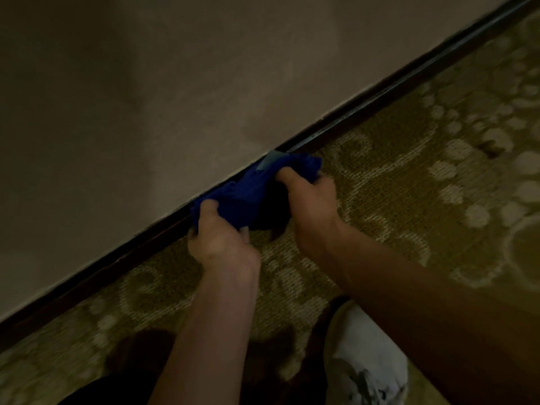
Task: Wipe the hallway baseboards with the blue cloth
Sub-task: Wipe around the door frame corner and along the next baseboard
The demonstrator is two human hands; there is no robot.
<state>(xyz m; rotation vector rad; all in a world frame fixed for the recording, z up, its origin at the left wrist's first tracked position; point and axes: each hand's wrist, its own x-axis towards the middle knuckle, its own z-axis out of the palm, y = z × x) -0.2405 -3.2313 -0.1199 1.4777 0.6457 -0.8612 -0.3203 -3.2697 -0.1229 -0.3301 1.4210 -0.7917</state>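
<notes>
One head-worn view looks steeply down, close over the baseboard (380, 92) running diagonally beside carpet (409, 185)

Two bare forearms, no sleeves anywhere in view, nothing on either wrist. Left hand (217, 244) and right hand (311, 203) both bare too, no gloves, no rings to make out in this dim light. Down at the bottom right, a white sneaker (366, 361) with greyish laces and a rounded toe. Bit of something dark at the bottom left edge, maybe trousers or shorts (96, 393), honestly too murky to say which. Pretty blurry overall.
</notes>
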